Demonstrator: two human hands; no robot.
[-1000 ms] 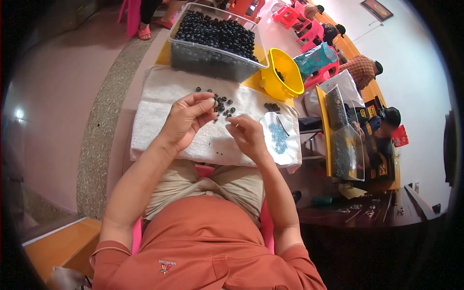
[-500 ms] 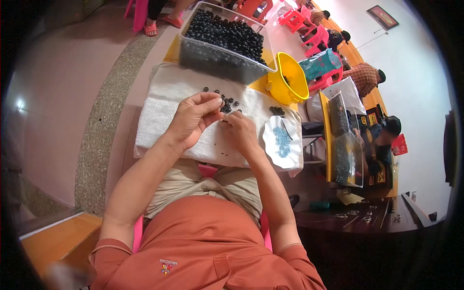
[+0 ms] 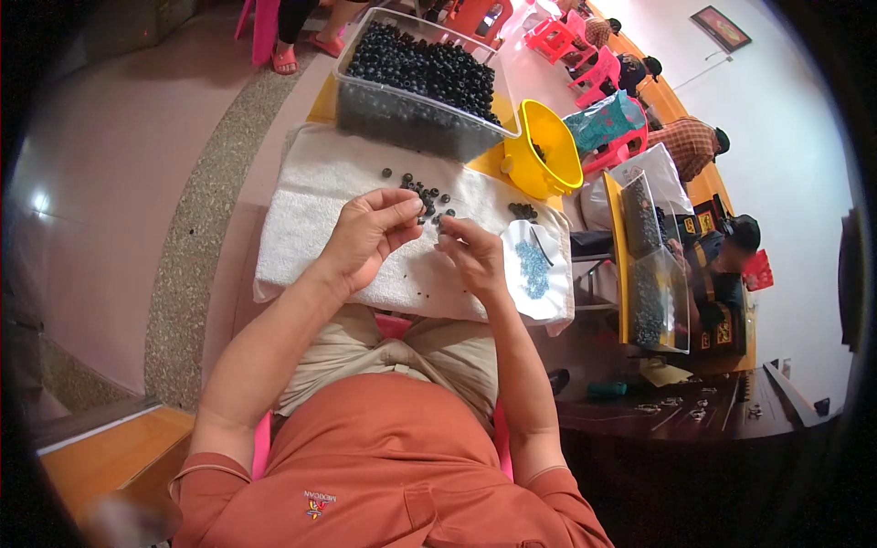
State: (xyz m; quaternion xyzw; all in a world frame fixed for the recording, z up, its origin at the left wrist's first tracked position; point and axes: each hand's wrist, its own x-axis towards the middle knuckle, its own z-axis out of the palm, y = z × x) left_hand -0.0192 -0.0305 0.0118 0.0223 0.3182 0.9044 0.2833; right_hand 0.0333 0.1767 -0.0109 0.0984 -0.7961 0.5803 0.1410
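Over a white towel [image 3: 315,196] my left hand [image 3: 370,237] is pinched, with what looks like a black bead at the tips of its thumb and forefinger. Close to its right, my right hand [image 3: 477,258] has its thumb and forefinger drawn together; whatever sits between them is too small to make out. Just beyond the fingertips lies a loose group of black beads [image 3: 430,193], partly hidden by my left hand. A white scalloped dish [image 3: 519,300] holding tiny light blue beads [image 3: 533,267] and a thin dark tool [image 3: 543,247] rests right of my right hand.
A clear bin [image 3: 402,128] full of black beads stands behind the towel, beside a yellow tub [image 3: 519,169]. More dark beads [image 3: 523,211] lie near the dish. Clear boxes [image 3: 660,292] stand on a yellow board at right, near a seated person [image 3: 722,274].
My right hand has drawn back and turned, its fingertips now apart from my left hand's. The left hand has dropped slightly toward me, uncovering more beads.
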